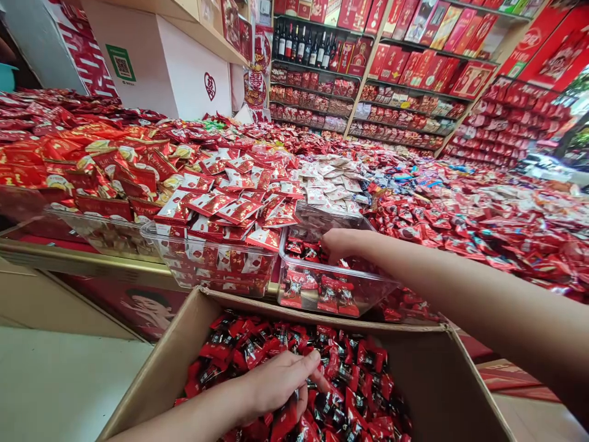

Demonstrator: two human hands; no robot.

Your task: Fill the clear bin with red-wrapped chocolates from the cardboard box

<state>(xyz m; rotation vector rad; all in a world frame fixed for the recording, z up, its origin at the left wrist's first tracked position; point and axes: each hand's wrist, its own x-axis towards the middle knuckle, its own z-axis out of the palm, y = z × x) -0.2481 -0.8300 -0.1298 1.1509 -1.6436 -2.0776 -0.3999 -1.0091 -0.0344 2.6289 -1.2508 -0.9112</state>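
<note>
In the lower middle stands an open cardboard box (151,374) holding many small candies (340,393) in red and black wrappers. My left hand (288,380) is in this box, on top of the candies, thumb and fingers apart and loosely curved. I see nothing clearly gripped in it. Just beyond the box is a clear plastic bin (381,285) with similar red-and-black candies (329,294) in its lower part. My right hand (343,242) reaches down inside that bin; its fingers are mostly hidden, so any hold is unclear.
A neighbouring clear bin (161,248) is heaped with red-and-white packets (234,205). Orange-red packets (124,172) lie to its left, white packets (334,178) behind, red sweets (442,215) to the right. Shelves with bottles (301,46) and red boxes stand behind. A gold counter edge (92,256) runs left.
</note>
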